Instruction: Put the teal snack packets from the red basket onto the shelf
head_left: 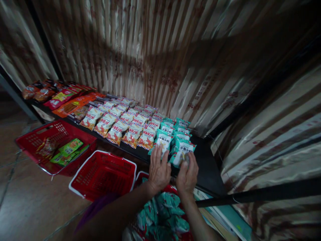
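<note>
The left hand (159,172) lies with its fingers stretched out, unclosed, over the lower part of the left green packet (164,139), at the near edge of the shelf (208,165). Next to it, the right hand (187,170) bends thumb and fingers against the bottom corner of the right green packet (184,144); from where I stand I can't tell whether that grip is pinched tight. Both packets sit toward the shelf's right end, at the front of two rows of the same kind running back across the shelf. Just left of those rows along the shelf, I see white packets (119,130) in rows, then orange bags (75,104), with brown bags (43,92) at the shelf's far left end. Below the shelf's front edge, under the arms, is a red basket heaped with more green packets (170,201). Farther left before the shelf stand a white-rimmed basket (104,174) and another basket (85,135) holding green bags (71,147). A striped curtain (130,50) hangs behind the shelf.
</note>
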`<state>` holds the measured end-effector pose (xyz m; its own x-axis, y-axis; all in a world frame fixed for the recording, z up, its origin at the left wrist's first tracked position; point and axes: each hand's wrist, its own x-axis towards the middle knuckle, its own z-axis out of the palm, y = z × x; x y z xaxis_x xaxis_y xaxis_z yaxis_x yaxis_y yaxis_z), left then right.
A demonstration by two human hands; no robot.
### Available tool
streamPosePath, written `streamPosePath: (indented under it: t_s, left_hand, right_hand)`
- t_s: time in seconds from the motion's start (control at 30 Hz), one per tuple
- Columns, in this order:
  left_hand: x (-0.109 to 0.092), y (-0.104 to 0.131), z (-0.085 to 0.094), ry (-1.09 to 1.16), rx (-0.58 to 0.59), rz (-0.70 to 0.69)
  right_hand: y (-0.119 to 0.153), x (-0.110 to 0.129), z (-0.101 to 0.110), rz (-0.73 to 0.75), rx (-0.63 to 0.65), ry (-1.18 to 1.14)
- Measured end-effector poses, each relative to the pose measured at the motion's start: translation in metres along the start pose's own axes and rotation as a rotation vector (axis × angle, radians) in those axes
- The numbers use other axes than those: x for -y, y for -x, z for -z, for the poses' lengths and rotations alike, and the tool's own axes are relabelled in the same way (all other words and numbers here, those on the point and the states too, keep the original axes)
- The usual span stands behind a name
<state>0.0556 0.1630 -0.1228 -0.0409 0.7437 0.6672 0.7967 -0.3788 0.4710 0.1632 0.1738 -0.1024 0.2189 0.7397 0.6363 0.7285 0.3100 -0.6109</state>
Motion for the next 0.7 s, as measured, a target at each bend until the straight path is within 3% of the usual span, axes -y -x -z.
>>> streamPosePath:
  t_s: [0.17,0.3,0.47,0.7]
  left_hand:
    - [0.046,-0.02,0.009,-0.011,-0.037,0.192]
    - [0.071,-0.033,0.002,0.026,0.044,0.22]
    - [0.081,-0.038,-0.002,-0.033,0.15,0.207]
    - [0.09,-0.029,-0.006,-0.095,0.12,0.098]
  right_hand:
    - [0.008,0.037,-0.034,0.051,0.233,-0.13]
    - [-0.005,0.052,-0.064,0.057,0.387,-0.14]
    - [-0.05,0.061,-0.089,0.2,0.423,0.027]
    - [-0.107,0.074,-0.113,0.355,0.638,0.509]
